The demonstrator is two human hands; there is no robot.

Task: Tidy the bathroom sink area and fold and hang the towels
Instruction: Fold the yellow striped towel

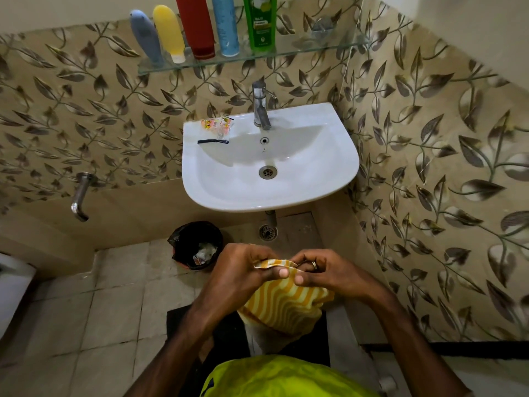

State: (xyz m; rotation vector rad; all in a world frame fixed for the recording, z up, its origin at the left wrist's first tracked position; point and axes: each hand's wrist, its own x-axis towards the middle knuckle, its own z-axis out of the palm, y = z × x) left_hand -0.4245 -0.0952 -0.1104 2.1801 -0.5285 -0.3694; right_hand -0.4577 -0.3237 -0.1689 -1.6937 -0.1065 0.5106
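A yellow-and-white striped towel (282, 308) hangs in front of my body, below the white sink (337, 167). My left hand (243, 267) pinches its top edge on the left. My right hand (323, 269), with a ring on one finger, pinches the same edge on the right, the two hands close together. On the sink's left rim lie small orange sachets (216, 125) and a thin dark strip (213, 141). The sink's basin holds nothing.
A glass shelf (315, 50) above the chrome tap (261, 106) carries several bottles. A black-lined bin (197, 245) with scraps stands on the floor left of the sink. A wall spout (80, 196) sticks out at the left. Tiled walls close in on the right.
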